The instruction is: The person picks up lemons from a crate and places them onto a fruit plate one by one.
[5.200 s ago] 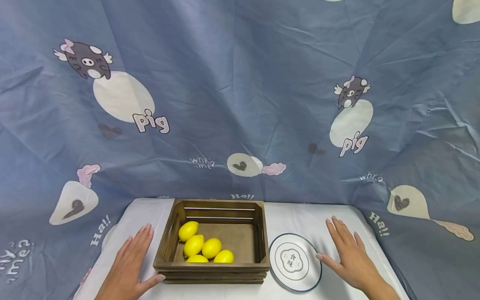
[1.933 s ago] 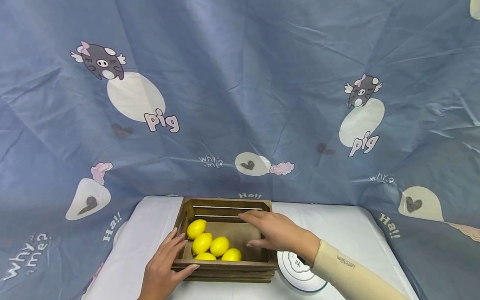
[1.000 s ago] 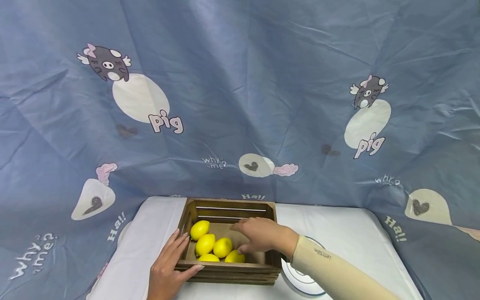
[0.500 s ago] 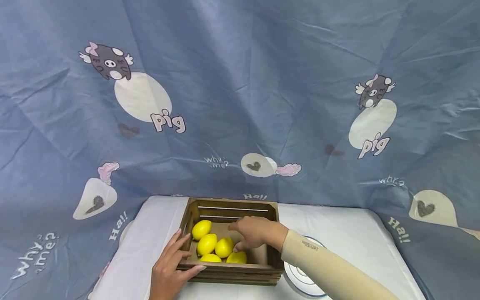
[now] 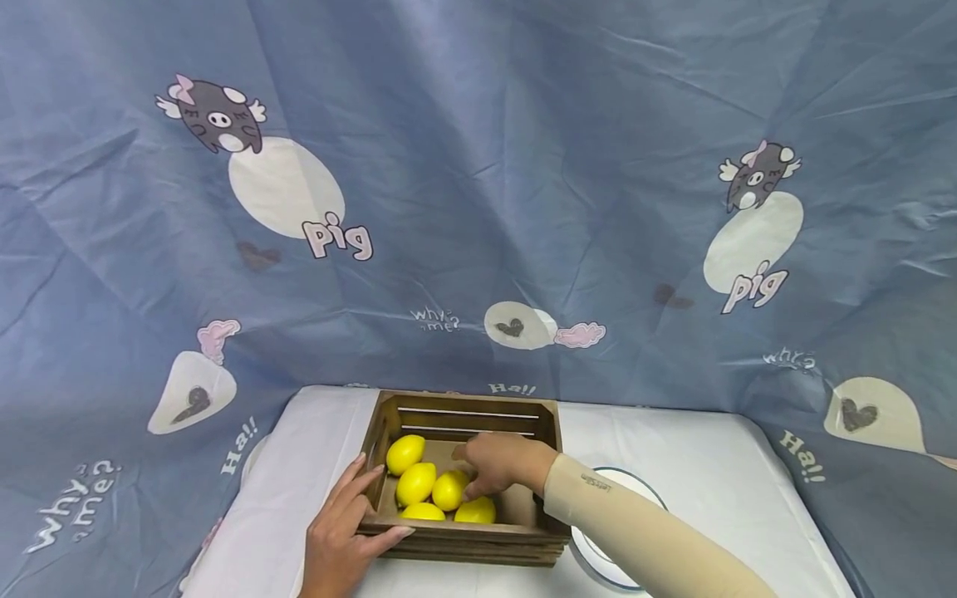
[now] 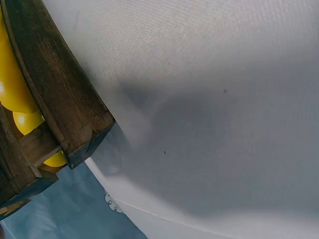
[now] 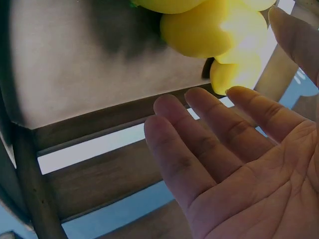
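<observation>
A brown slatted wooden crate holds several yellow lemons, grouped on its left and front side. My left hand grips the crate's front left corner, the thumb along the front rim and the fingers over the left wall. Inside the crate, my right hand hovers beside the lemons, its thumb close to the middle and front right ones. In the right wrist view, the fingers are loosely bent with nothing between them, and lemons lie just beyond the fingertips. The left wrist view catches only the crate's edge and some lemons.
A white plate with a blue rim lies right of the crate, partly hidden under my right forearm sleeve. All stands on a white-covered table. Behind and at both sides hangs a blue printed cloth.
My right hand has moved left from beside the plate into the crate, down near the lemons. My left hand has come from beside the crate onto its corner. The lemons stay in place.
</observation>
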{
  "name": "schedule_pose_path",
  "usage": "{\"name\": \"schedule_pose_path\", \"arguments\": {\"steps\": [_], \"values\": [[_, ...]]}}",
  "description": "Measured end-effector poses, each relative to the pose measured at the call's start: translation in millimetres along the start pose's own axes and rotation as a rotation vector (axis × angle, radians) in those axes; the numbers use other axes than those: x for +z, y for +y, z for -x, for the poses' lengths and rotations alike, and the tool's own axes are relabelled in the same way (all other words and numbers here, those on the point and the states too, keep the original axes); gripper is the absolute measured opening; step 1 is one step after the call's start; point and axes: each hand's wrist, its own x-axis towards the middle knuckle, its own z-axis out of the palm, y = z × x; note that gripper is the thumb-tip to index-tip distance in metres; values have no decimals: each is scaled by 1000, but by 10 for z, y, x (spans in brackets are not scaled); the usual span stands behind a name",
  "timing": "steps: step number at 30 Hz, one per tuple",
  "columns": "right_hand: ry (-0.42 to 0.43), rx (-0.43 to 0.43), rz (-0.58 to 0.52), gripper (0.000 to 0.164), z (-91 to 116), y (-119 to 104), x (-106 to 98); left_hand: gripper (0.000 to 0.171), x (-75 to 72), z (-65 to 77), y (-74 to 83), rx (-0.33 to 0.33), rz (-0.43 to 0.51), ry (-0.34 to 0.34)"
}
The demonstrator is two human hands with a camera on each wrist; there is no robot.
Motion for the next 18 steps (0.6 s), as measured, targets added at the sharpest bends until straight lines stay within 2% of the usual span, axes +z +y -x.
{"name": "schedule_pose_path", "arguments": {"steps": [10,18], "values": [[12,35,-48,62,-129,-8,8,62,44,17,-14,6,-27,41],[8,39,-76,58,-236,26,106,64,45,5,-39,86,-16,53]]}}
